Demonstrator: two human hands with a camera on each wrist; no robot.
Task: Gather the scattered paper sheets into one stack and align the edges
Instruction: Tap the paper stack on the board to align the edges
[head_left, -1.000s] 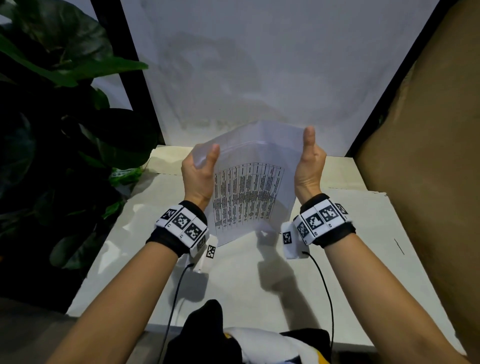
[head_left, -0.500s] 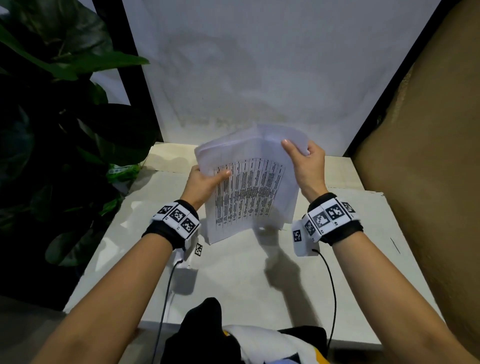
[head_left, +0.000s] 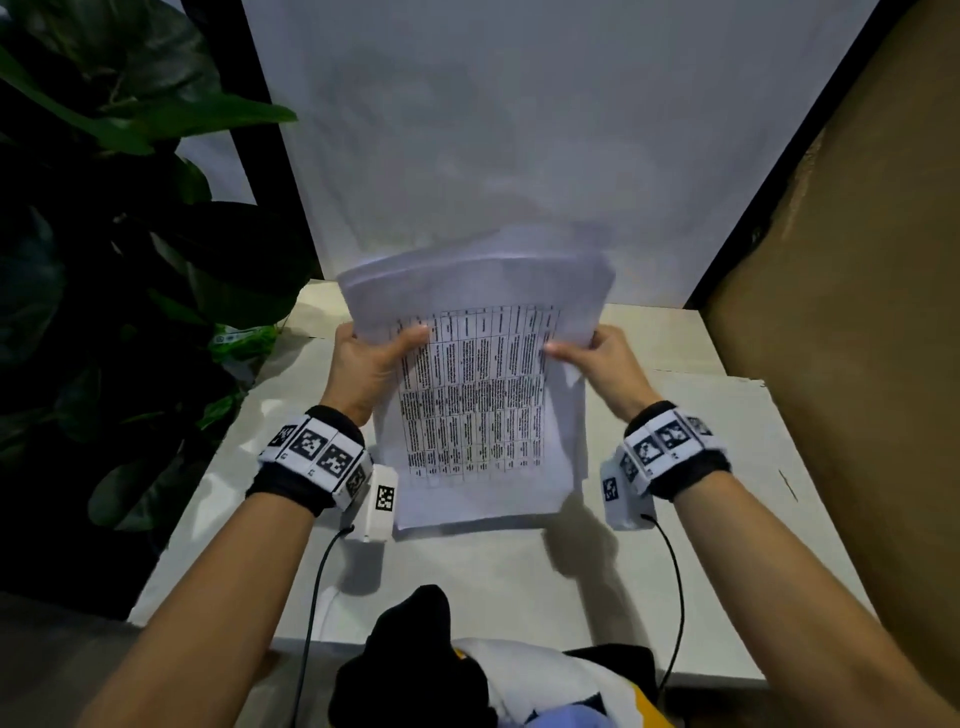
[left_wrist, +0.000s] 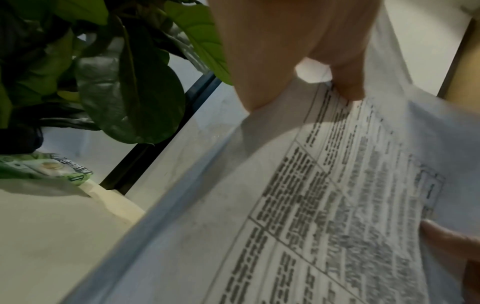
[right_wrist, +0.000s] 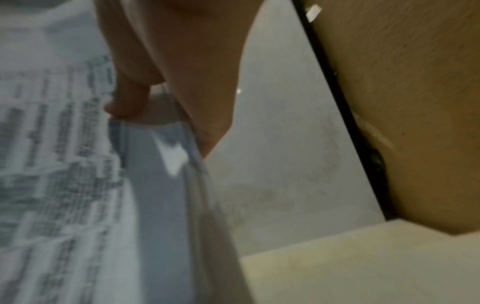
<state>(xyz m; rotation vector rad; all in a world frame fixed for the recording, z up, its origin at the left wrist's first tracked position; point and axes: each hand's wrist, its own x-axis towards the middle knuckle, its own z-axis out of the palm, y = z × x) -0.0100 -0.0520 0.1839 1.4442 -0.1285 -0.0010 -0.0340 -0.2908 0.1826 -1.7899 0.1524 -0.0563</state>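
Both your hands slid down to the stack's (head_left: 478, 395) mid-edges, at 9 and 3 o'clock. Left hand (head_left: 371, 364) and right hand (head_left: 597, 358) fingers pinch it; bottom edge near the bench (head_left: 467, 582), ready to tap.

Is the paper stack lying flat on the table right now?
No, both hands hold the paper stack up, only its bottom edge near the table.

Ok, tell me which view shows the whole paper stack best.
Head view: the whole paper stack shows, upright on the table between left hand and right hand. Left wrist shows only its printed face; right wrist a blurred side edge.
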